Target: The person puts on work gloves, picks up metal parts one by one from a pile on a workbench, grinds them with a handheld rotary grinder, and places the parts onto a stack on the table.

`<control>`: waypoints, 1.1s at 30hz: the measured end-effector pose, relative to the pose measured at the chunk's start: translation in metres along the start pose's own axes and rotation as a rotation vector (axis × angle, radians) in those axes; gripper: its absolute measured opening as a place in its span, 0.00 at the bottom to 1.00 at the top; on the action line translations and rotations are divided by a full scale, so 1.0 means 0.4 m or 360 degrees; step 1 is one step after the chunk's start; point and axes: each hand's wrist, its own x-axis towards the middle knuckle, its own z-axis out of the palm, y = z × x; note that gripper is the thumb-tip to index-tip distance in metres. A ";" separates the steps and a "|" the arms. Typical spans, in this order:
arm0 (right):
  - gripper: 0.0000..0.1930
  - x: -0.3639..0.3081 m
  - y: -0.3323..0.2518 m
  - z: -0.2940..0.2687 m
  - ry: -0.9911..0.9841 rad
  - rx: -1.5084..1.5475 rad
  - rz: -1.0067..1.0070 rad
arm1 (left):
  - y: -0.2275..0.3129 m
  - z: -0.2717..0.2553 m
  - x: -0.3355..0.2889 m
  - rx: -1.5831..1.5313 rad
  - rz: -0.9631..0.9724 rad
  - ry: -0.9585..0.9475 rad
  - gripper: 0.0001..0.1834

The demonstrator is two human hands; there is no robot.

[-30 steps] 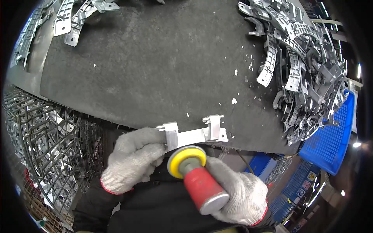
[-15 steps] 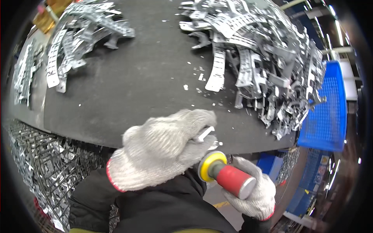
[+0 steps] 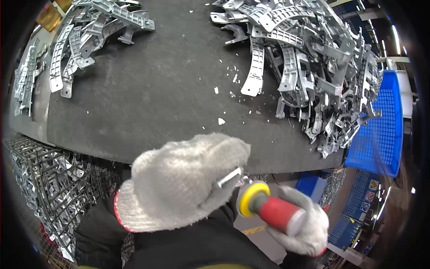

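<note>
My left hand [image 3: 183, 184], in a grey-white knit glove with a red cuff edge, is closed around a small silver metal part [image 3: 230, 177]. Only a bright end of that part shows beyond the fingers. In my right hand [image 3: 312, 231], gloved the same way, is a small disc sander [image 3: 277, 212] with a red body and a yellow backing pad. Its disc faces the metal part and sits very close to it; whether they touch I cannot tell. Both hands are at the near edge of the dark worktable [image 3: 148, 103].
A big heap of silver metal castings [image 3: 291, 58] covers the table's right side. A smaller pile of curved castings [image 3: 85, 45] lies at far left. Small chips [image 3: 221, 121] dot the tabletop. A blue plastic basket [image 3: 378, 130] stands right; a wire cage [image 3: 49, 193] of parts is at lower left.
The right hand and sander have shifted slightly right and down. My left hand has moved a little left and down, with the metal part still in it. The view has shifted slightly.
</note>
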 end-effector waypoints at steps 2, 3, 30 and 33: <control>0.28 -0.026 -0.057 -0.034 0.0241 0.0825 0.0839 | 0.001 -0.005 -0.009 0.0045 0.0026 -0.0008 0.10; 0.28 -0.020 -0.077 -0.038 0.0261 0.0827 0.0855 | -0.004 -0.004 -0.013 0.0097 0.0038 -0.0010 0.10; 0.33 0.047 0.024 0.139 0.0527 0.0225 -0.0445 | -0.103 0.034 -0.025 -0.2379 -0.1179 0.0877 0.14; 0.28 0.055 0.035 0.157 0.0602 0.0224 -0.0506 | -0.101 0.034 -0.024 -0.2360 -0.1290 0.0900 0.14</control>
